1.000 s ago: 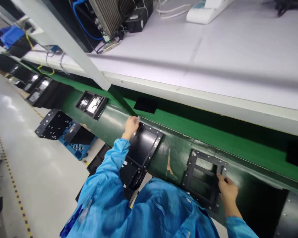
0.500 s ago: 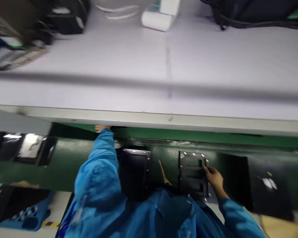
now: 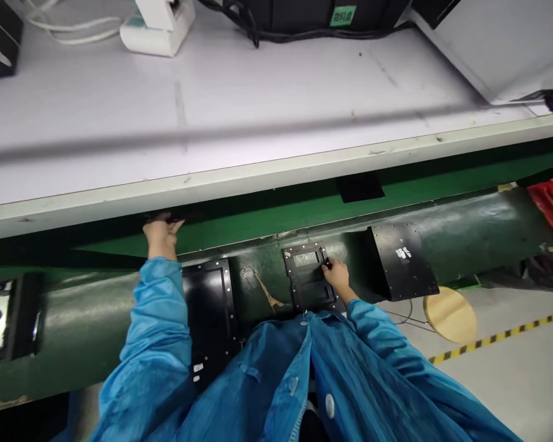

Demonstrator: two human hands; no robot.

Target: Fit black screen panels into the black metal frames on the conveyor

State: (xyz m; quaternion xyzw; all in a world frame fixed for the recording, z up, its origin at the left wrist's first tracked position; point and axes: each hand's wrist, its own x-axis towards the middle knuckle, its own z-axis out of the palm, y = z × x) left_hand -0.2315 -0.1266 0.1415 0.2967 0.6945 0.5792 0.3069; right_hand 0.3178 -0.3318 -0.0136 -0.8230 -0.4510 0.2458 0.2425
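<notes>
Lying on belt [image 3: 470, 224]: frame plate [image 3: 308, 279], gripped at 3 o'clock edge by right hand [image 3: 337, 276]; left hand [image 3: 160, 237], 10 o'clock, grip undeterminable.

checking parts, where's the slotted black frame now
The slotted black frame lies on the green belt, head view centre, right hand on its right edge, between a plain black plate and a labelled plate.

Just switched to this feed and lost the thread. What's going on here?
A person in a blue smock leans over a green conveyor belt below a white table. Their right hand rests its fingers on the right edge of a black cut-out frame lying on the belt. Their left hand reaches up to the dark gap under the table edge; what it touches is hidden. A black panel lies beside that arm, another black plate further right.
</notes>
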